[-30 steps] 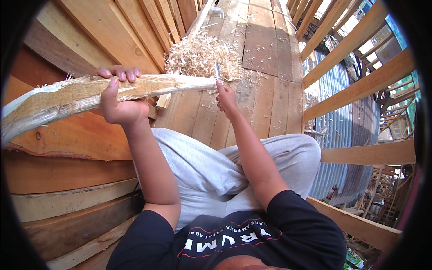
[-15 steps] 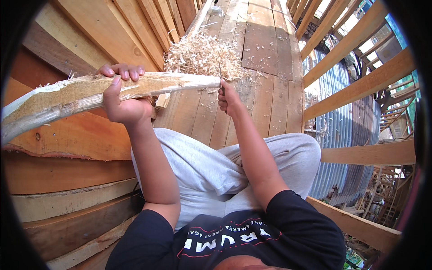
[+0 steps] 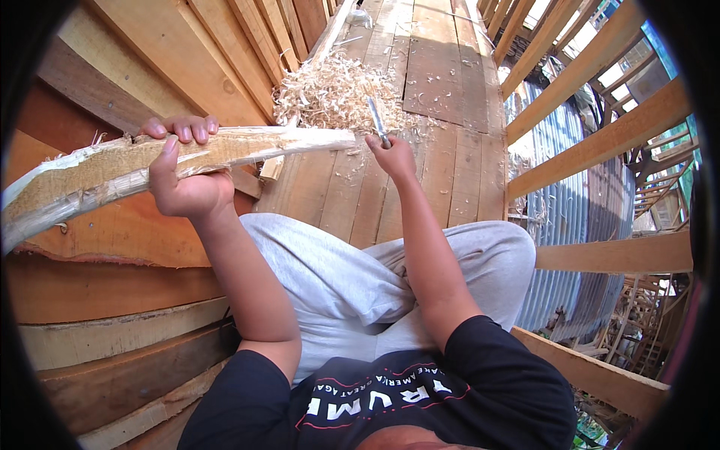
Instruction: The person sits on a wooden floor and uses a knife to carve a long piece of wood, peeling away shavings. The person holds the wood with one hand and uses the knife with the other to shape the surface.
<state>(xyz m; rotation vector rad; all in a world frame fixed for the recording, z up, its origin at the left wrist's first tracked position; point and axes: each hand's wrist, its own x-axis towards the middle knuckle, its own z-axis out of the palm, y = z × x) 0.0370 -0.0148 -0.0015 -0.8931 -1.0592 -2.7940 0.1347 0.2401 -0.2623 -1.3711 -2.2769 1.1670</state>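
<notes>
A long, partly whittled wooden pole (image 3: 97, 172) runs from the left rim to the middle, its pale tapered end near my right hand. My left hand (image 3: 187, 169) is wrapped around the pole, thumb on the near side and fingers over the far side. In my right hand (image 3: 392, 156) is a knife (image 3: 376, 118), gripped by its handle. The blade points up and away, with its flat face catching the light, just right of the pole's tip and apart from it. My fingers hide most of the handle.
A heap of curled wood shavings (image 3: 337, 94) lies on the plank floor (image 3: 450, 180) beyond the pole. Plank walls (image 3: 142, 37) stand close on the left. Wooden rails (image 3: 600, 150) line the right, with corrugated metal sheets (image 3: 562, 247) outside. My crossed legs (image 3: 330, 262) are below my hands.
The pole and my left hand have shifted left. My right hand has turned, so the knife's blade now shows its flat side and stands apart from the pole's tip.
</notes>
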